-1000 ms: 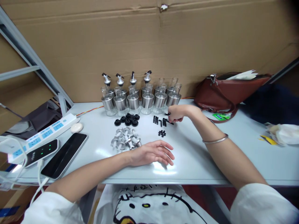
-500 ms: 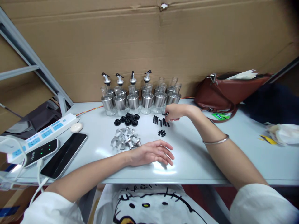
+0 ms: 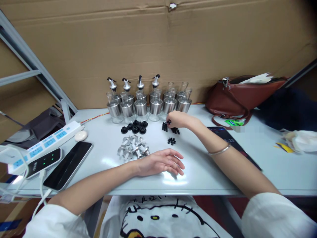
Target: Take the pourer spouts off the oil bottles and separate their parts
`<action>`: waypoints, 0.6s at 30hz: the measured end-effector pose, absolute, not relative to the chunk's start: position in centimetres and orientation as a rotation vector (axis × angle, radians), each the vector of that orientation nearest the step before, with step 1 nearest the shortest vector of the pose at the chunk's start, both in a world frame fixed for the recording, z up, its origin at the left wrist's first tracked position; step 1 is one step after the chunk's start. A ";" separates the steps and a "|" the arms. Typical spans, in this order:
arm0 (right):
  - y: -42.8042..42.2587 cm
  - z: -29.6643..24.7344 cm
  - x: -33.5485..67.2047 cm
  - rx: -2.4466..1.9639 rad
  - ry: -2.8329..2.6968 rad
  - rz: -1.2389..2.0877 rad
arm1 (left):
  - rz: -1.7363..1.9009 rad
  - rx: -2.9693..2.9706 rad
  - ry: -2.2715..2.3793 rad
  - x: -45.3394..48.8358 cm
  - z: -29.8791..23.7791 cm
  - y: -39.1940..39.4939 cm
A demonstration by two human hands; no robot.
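My left hand [image 3: 162,162] lies flat on the grey table [image 3: 198,165], fingers spread, holding nothing, just in front of a pile of silver pourer parts [image 3: 133,149]. My right hand [image 3: 177,119] reaches to the row of small black tubes [image 3: 165,126], fingers pinched on one of them. Beneath it lies a cluster of tiny black caps [image 3: 171,141]. Black rubber stoppers [image 3: 135,127] sit left of the tubes. Behind them stand glass-and-steel oil bottles [image 3: 148,105]; the back ones on the left carry pourers.
A brown bag [image 3: 244,94] stands at the back right, a phone [image 3: 234,145] lies beside my right forearm. At left are a power strip [image 3: 47,142], two dark phones [image 3: 66,165] and a white mouse-like object [image 3: 81,135]. Cardboard forms the back wall.
My right hand slid left along the row of black tubes. My forearm shifted, uncovering a phone on the table at right. My left hand stayed still.
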State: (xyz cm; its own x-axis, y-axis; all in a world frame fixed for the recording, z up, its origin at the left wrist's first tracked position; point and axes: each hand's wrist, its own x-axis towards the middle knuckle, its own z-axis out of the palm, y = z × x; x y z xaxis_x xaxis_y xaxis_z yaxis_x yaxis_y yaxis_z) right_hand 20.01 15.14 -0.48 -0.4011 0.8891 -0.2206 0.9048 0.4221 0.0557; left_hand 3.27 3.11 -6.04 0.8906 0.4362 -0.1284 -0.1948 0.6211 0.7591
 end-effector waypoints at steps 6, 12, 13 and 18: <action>15.9 -0.5 20.7 1.533 2.486 -0.177 | 0.368 0.828 0.334 3.3 -6.0 3.1; 15.8 0.1 20.8 1.600 2.460 -0.293 | 0.369 0.824 0.328 3.2 -5.9 3.1; 15.8 0.4 21.0 1.619 2.451 -0.306 | 0.368 0.824 0.325 3.2 -5.9 3.1; 15.6 1.6 22.1 1.664 2.356 -0.349 | 0.365 0.824 0.325 3.3 -6.0 3.1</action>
